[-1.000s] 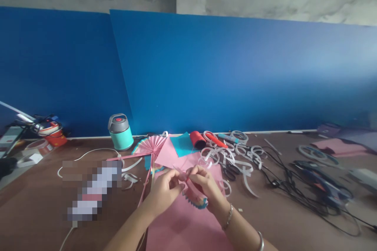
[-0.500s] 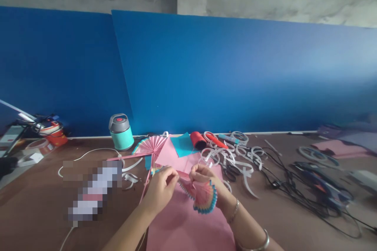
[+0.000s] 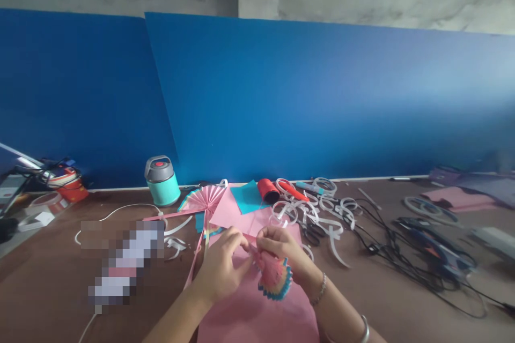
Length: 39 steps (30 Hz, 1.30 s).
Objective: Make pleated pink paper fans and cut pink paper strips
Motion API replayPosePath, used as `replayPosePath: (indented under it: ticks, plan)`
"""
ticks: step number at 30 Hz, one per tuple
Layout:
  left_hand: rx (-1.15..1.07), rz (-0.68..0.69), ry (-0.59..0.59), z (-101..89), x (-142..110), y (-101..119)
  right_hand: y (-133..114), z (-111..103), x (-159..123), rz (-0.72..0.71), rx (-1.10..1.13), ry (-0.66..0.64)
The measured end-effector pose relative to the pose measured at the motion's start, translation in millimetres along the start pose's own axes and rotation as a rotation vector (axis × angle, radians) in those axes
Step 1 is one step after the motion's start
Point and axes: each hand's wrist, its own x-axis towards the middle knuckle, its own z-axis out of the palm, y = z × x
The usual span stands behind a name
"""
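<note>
Through my feed, the left hand [image 3: 225, 268] has its fingertips close together by the narrow end of the fan [image 3: 276, 280]; I can't tell whether they grip it. The fan's pleats spread between the hands, over the pink sheet [image 3: 257, 319]. The right hand [image 3: 286, 251] pinches its gathered part. I judge that a slackened pinch could let the pleats spring loose; uneven pulling could tear them.
</note>
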Motion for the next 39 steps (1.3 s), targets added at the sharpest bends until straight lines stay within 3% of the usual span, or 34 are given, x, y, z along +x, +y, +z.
replayPosePath:
  ticks: [8,18,23,29,39]
  plan:
    - [0.228,0.072,-0.025,18.2,-3.3,-10.4,0.2,-2.1,0.0,0.002,-0.048,0.003]
    - [0.23,0.151,-0.022,4.9,-2.2,1.8,-7.9,-0.2,-4.1,-0.049,-0.202,0.05]
    - [0.059,0.126,-0.03,10.1,-4.7,-0.1,-10.3,3.5,-8.1,-0.056,-0.339,0.024]
    - [-0.08,-0.015,-0.091,16.4,-4.3,-2.5,-9.2,5.1,-11.8,-0.059,-0.504,-0.023]
    - [-0.251,-0.086,-0.203,10.6,-3.4,3.1,-11.3,1.7,-10.4,0.016,-0.368,-0.096]
